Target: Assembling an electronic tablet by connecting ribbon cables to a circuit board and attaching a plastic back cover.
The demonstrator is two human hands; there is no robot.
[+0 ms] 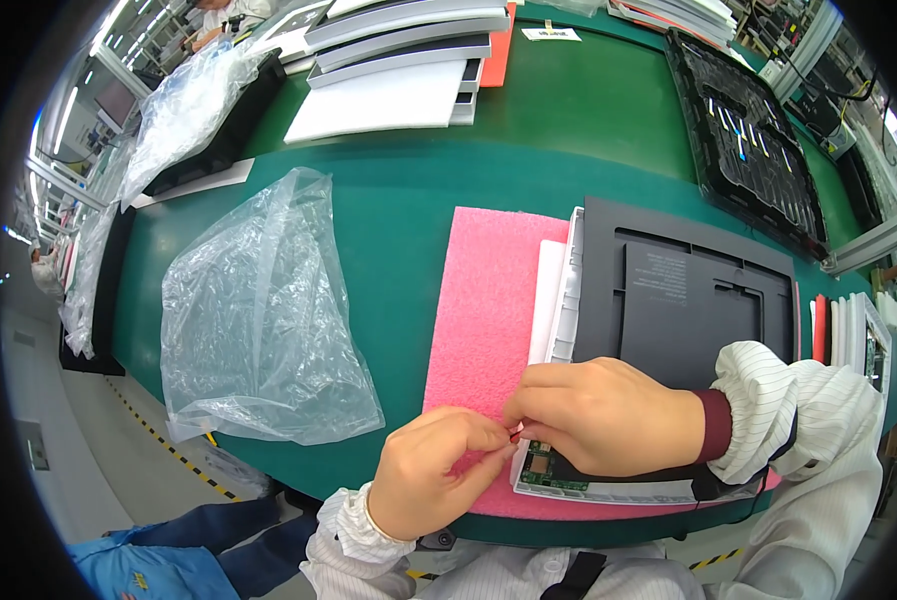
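On my left, a clear, crumpled plastic bag (268, 320) lies flat on the green tabletop (398, 200), apart from my work. My left hand (438, 470) is closed in a fingertip pinch on a tiny red piece (515, 437), at the device's near-left corner. The fuzzy pink foam sheet (483, 300) lies underneath, probably to guard against scratches. My right hand (608, 415) pinches the same piece, its wrist over the white-rimmed device with a dark grey back panel (698, 280), perhaps for steadiness. Face-down, it leaves a green circuit board (558, 484) exposed at that corner. The black plastic tool tray (748, 150) sits beyond, seemingly within reach.
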